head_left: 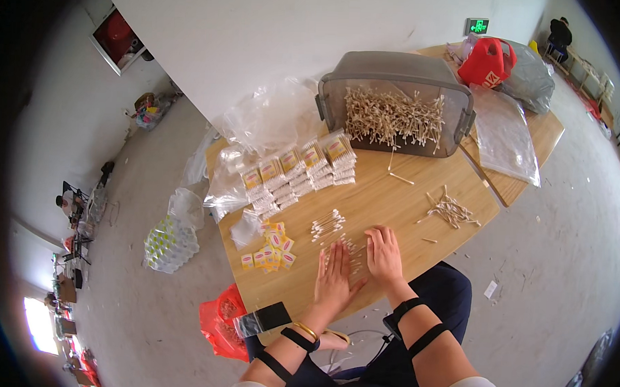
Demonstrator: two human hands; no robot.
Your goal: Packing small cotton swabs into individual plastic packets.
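Head view, one — wide fisheye, worn on the person's head, facing steeply down; fingers (379, 239) near, toward six o'clock; counter (371, 201) close beneath; white wall (295, 36) beyond — twelve o'clock.

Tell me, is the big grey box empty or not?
Not empty: a big heap of cotton swabs shows inside the grey box. I can't tell exactly how full it is.

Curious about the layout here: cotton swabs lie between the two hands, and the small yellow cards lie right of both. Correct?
Not quite: the small yellow cards lie left of both the left hand and the right hand, as the head view shows. Cotton swabs do lie between the hands.
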